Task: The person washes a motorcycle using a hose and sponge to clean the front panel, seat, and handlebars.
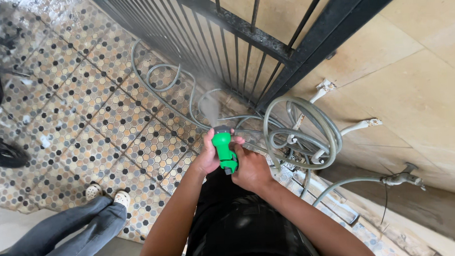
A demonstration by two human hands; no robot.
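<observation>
Both hands clenched, fingers seemingly gripping glossy green plastic spray nozzle

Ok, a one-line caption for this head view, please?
Both hands, left hand and right hand, hold a green hose nozzle spraying water toward a black metal gate, grey hose coiled beside it.

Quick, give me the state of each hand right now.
Left hand: closed around the green spray nozzle.
Right hand: closed on the nozzle's lower end, by the grey hose.
</observation>
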